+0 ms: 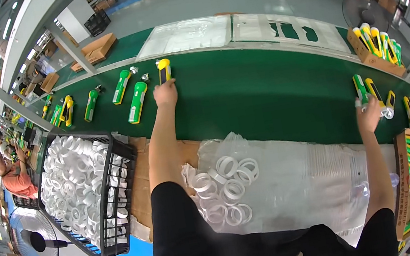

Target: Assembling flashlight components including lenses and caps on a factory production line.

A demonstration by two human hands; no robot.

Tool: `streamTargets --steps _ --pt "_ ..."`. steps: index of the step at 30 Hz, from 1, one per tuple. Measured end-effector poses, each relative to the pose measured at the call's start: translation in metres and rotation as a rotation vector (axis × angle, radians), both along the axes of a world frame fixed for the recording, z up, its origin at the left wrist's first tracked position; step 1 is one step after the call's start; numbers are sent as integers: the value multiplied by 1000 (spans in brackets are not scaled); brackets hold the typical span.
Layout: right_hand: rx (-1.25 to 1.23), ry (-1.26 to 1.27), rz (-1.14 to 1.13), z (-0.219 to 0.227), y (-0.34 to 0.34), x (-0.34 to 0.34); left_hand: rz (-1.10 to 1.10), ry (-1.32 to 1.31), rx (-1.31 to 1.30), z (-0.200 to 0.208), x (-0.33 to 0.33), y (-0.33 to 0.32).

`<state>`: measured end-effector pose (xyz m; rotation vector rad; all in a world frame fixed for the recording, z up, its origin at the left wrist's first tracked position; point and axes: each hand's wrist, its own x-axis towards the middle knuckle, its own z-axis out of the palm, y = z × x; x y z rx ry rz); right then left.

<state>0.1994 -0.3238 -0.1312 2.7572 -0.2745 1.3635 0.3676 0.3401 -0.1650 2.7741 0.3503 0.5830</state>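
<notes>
My left hand point(166, 94) reaches out over the green conveyor belt, its fingers closed around the lower end of a yellow flashlight point(165, 71) with a dark panel. Just left of it lie two green flashlights point(138, 102) with loose-looking silvery head ends. At the right, my right hand point(369, 116) is closed about the near end of a green flashlight point(360, 86); its fingertips are partly hidden. Beside that hand are two yellow flashlights point(373, 90), one with a clear, shiny head close to my fingers.
A black crate point(114, 196) full of white rings stands at left, with a fan point(34, 240) beyond. More white rings point(233, 190) lie on the plastic-covered bench before me. Cardboard boxes of flashlights point(403, 187) stand at right. A person in orange point(19, 183) sits far left.
</notes>
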Motion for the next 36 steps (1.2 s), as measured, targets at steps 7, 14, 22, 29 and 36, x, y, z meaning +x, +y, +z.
streamTargets --steps 7,14,22,29,36 --pt "1542 453 975 7 154 -42 -608 131 -1048 82 -157 -185" --pt "2044 370 907 57 207 -169 -1237 1 -410 65 -369 -269" --pt "1913 672 1034 58 172 -313 -980 344 -1621 66 -397 -342" --pt "1930 839 1132 51 164 -351 -1186 382 -1384 91 -418 -357" --pt "1666 560 1074 29 164 -346 -1692 -76 -500 108 -417 -357"
